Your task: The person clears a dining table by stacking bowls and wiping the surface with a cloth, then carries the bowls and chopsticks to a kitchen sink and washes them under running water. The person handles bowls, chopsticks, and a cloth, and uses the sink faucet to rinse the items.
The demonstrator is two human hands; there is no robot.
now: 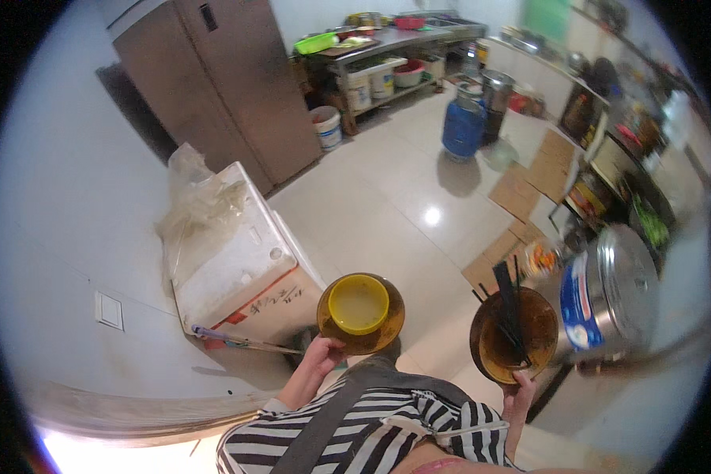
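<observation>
My left hand (326,354) grips the rim of a brown bowl (396,308). Inside that bowl sits a smaller yellow bowl (358,303) with pale, cloudy liquid in it. Over on the right, my right hand (519,388) holds another brown bowl (542,323) by its near edge, thumb over the rim. Several black chopsticks (516,332) and a wide, flat black utensil (502,283) lean in it, sticking out past the far rim. Both bowls are held in front of my striped top, above the tiled floor.
A white foam box (213,255) topped with a plastic bag (201,207) stands at the left wall. A large metal pot (628,296) is close to the right bowl. Farther off are a blue gas cylinder (463,127), flattened cardboard (515,192), a brown cabinet (231,77) and a steel table (391,41).
</observation>
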